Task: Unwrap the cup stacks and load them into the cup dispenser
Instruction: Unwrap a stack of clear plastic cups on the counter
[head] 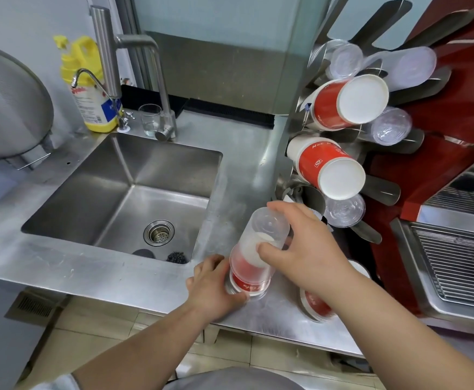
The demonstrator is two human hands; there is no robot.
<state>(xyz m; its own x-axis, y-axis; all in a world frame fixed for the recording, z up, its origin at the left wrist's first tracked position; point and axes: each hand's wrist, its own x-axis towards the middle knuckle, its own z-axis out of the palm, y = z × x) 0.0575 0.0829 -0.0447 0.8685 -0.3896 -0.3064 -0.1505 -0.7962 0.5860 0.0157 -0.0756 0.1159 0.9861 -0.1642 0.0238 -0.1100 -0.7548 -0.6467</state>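
Red cup stack, both hands' grip

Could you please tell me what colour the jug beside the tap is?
The jug is yellow with a white and blue label, seen in the head view.

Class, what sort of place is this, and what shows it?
Probably a café or drinks counter: a wall-mounted cup dispenser holding paper cups, a stainless sink, and a drip tray.

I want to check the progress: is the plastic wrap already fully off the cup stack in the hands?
No, the clear plastic wrap covers the cup stack, held by the left hand and right hand.
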